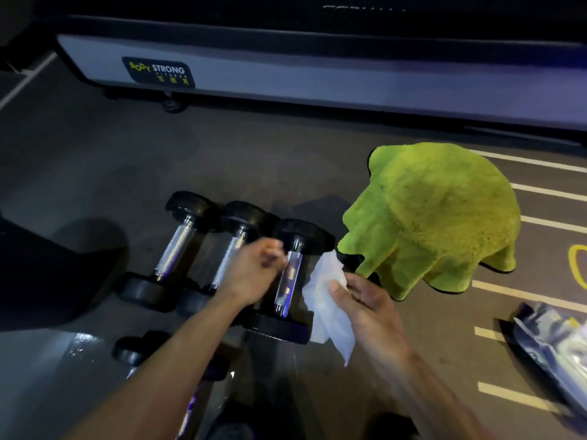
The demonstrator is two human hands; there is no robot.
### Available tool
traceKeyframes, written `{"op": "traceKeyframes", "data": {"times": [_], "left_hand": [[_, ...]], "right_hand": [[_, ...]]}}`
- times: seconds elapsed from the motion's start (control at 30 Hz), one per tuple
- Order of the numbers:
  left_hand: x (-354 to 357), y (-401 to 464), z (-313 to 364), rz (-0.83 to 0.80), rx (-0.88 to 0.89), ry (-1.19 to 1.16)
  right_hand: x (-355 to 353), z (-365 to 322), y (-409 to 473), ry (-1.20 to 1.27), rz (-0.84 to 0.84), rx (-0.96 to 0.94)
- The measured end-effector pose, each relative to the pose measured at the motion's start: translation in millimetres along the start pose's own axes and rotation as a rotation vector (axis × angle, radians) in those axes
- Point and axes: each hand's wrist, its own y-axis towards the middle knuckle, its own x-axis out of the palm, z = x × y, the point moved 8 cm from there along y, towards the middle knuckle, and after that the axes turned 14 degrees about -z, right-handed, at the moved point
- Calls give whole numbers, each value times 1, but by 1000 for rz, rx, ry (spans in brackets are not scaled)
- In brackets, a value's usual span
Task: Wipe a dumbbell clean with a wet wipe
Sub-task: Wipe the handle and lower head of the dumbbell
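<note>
Head view: risk noted that the rightmost dumbbell (287, 274), lying on the floor in a row of three, may roll if rubbed unsteadied. Chrome handle, black ends. The wet wipe (327, 308) is pinched by the right hand (365, 308); the left hand (254, 274), curled, blurred, hovers over the handle, grip not determinable.

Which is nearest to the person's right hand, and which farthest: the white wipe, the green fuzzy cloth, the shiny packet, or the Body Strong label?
1. White wipe, pinched by the right hand.
2. Green fuzzy cloth, just beyond.
3. Shiny packet, far right.
4. Body Strong label, far upper left.
</note>
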Motion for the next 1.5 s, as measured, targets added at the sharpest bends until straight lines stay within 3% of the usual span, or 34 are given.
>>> {"op": "traceKeyframes", "data": {"times": [0.07,0.13,0.2,0.27,0.53,0.7,0.87,1.0,1.1,1.27,1.37,1.5], "left_hand": [[-47,-15,18,235,94,194],[-88,-20,11,356,-60,360],[-99,-12,-15,242,-310,490],[-90,-3,-37,83,-430,500],[-69,35,-69,21,-389,-58],[-69,37,-72,4,-345,31],[-74,11,-34,36,-171,-54],[-91,-18,50,137,82,-86],[-86,-46,137,180,311,-232],[-36,-77,268,72,656,-444],[8,-76,317,-4,743,-469],[68,-59,337,-74,722,-454]], "right_hand": [[5,-4,-3,-44,-18,-9],[12,-7,-6,-65,-47,-17],[18,-8,-9,-98,-68,-19],[20,-11,-9,-170,-77,-19],[15,-22,13,-456,-104,59],[14,-35,21,-550,-128,-4],[13,-75,8,-677,-37,-230],[6,-122,-24,-695,24,-439],[-18,-140,-43,-569,41,-472],[-79,-156,-73,-385,217,-456],[-119,-160,-94,-331,415,-459],[-144,-168,-123,-301,564,-497]]}}
